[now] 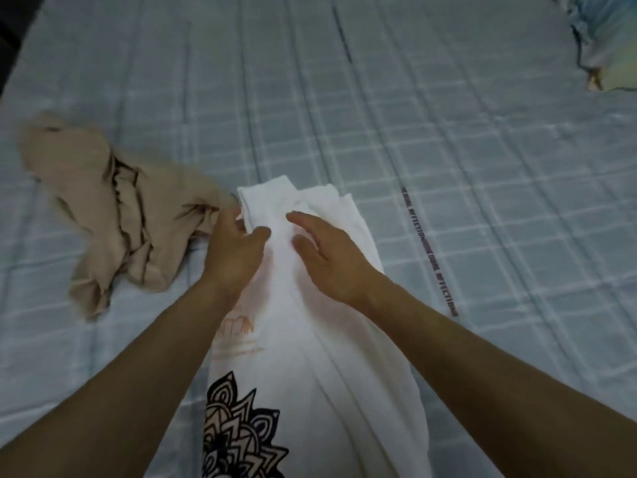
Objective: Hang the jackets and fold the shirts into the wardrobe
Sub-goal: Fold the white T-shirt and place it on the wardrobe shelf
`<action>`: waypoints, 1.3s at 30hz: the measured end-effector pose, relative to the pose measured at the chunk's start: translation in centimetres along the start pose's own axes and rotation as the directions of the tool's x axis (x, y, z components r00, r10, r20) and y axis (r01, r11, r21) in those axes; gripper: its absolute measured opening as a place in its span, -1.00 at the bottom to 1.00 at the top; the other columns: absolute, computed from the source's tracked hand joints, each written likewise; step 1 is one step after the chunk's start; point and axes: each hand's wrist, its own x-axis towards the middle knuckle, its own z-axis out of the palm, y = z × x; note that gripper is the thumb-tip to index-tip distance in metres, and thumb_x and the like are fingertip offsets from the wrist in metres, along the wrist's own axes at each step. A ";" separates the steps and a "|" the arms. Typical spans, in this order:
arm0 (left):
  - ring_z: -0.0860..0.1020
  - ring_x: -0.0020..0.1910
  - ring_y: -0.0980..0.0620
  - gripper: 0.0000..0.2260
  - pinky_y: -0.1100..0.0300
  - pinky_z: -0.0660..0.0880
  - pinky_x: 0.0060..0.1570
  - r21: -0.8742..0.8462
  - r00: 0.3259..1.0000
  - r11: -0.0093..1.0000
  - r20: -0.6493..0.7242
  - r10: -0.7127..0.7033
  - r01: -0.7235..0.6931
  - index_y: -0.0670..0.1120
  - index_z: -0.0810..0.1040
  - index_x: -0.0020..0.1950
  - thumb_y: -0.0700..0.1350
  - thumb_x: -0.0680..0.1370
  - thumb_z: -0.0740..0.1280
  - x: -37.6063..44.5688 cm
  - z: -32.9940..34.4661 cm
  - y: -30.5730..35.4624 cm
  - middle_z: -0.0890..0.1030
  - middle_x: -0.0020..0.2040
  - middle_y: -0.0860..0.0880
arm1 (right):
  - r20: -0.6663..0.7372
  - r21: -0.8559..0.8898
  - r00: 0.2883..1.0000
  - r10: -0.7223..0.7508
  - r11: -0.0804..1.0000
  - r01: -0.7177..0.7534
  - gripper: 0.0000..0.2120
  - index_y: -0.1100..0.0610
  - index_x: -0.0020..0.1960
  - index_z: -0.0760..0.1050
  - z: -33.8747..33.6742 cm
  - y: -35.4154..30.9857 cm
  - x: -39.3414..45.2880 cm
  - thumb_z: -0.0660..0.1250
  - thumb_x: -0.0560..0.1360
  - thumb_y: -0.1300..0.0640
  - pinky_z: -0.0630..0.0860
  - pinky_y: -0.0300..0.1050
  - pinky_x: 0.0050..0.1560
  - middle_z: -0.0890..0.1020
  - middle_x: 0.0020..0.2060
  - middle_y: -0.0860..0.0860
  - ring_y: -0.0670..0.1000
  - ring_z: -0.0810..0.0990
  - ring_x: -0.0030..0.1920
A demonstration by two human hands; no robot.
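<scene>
Checked bedsheet [448, 132], white shirt [310, 305] beneath both hands, left hand [238, 250] pinching its edge, right hand [327, 260] relaxed

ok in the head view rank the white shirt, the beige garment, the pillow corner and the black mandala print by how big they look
1. white shirt, though it lies nearest the camera
2. beige garment
3. black mandala print, cut off by the frame edge
4. pillow corner, mostly out of frame, so its true size is unclear

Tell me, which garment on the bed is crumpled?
The beige garment, lying bunched left of the hands. The white shirt lies folded into a long strip.
</scene>
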 end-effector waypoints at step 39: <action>0.60 -0.21 -0.15 -0.82 0.00 0.49 -0.17 0.460 0.247 -0.067 0.588 0.770 -0.886 -0.16 0.63 -0.10 -0.33 0.34 0.46 -17.3 5.1 -11.5 0.65 -0.13 -0.11 | -0.424 -0.384 0.899 0.109 0.878 -0.287 -0.62 0.09 0.18 0.47 8.3 3.4 -29.2 0.44 0.40 0.22 0.50 -0.12 -0.21 0.47 -0.05 0.01 -0.01 0.45 -0.16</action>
